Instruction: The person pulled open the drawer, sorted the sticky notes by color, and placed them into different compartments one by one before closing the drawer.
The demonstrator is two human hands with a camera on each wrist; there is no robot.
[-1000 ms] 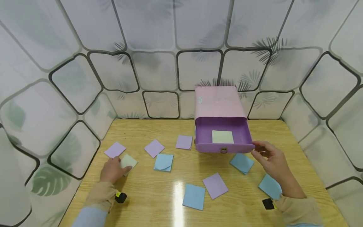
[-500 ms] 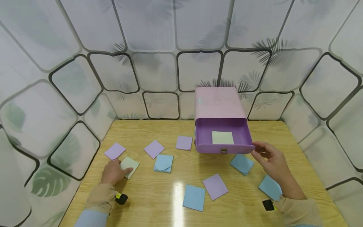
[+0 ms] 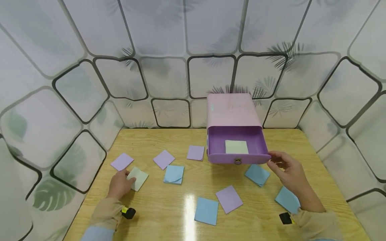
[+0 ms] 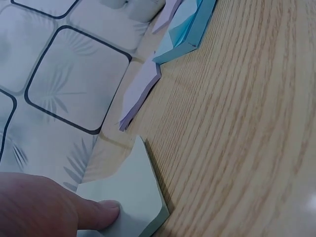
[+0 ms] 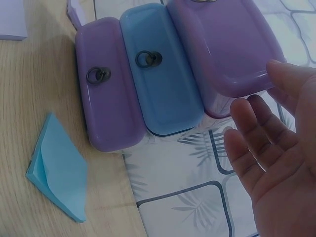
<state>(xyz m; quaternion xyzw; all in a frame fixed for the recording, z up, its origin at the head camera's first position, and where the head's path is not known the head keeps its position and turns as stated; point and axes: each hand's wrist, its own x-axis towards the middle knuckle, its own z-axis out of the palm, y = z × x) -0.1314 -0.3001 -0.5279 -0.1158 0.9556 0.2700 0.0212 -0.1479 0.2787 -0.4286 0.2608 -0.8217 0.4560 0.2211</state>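
On your table [image 3: 156, 207], a drawer unit [image 3: 233, 110] stands at one o'clock, a notepad [image 3: 236, 147] in its top drawer [image 3: 221, 159], your right hand [image 3: 286, 170] at three, your left hand [image 3: 119, 184] at nine on a second notepad [image 3: 139, 178].

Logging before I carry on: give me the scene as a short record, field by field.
Left hand: holds a green pad
Right hand: touches the right front corner of the top drawer
Top drawer: open, another green pad inside
Blue drawer: middle, shut
Lower purple drawer: shut
Table: four blue pads, four purple pads
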